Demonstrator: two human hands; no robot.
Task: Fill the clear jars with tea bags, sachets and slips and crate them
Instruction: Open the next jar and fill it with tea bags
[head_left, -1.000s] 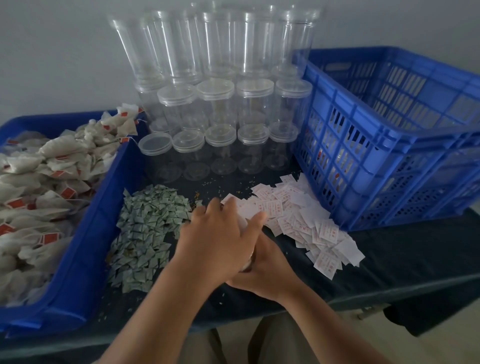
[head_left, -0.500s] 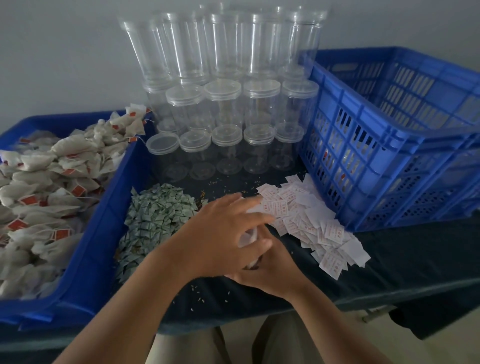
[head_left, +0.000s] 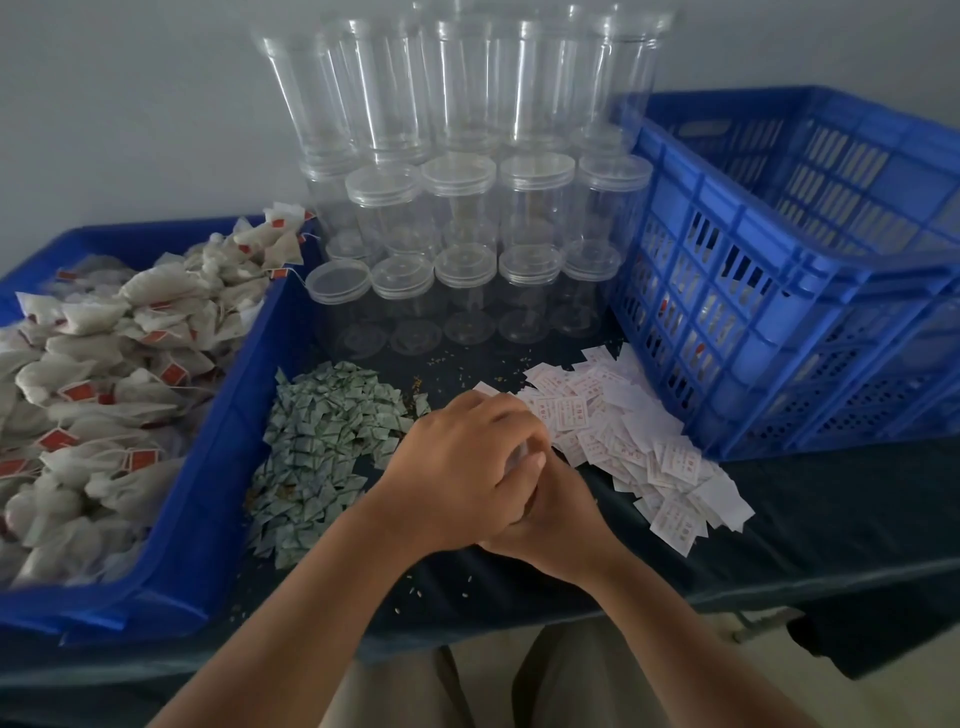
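A person's left hand (head_left: 462, 467) and right hand (head_left: 563, 525) close together over a clear jar (head_left: 521, 456) at the centre of a dark-covered table (head_left: 831, 519). The left hand's fingers (head_left: 498, 415) are curled down over the top of the jar. The right hand wraps it from below at 5 o'clock, its fingers largely hidden under the left hand. Only a pale sliver of the jar shows between them.

A heap of green sachets (head_left: 322, 447) lies just beside the hands at 9 o'clock, and white slips (head_left: 623, 436) printed in red spread out at 2 o'clock. Farther out at 9 o'clock, a blue tray (head_left: 249, 415) is piled with tea bags (head_left: 104, 374) bearing red tags. Lidded empty jars (head_left: 467, 208) stand stacked in rows at 12 o'clock. A blue slatted crate (head_left: 779, 291) sits at 2 o'clock, touching the edge of the slips.
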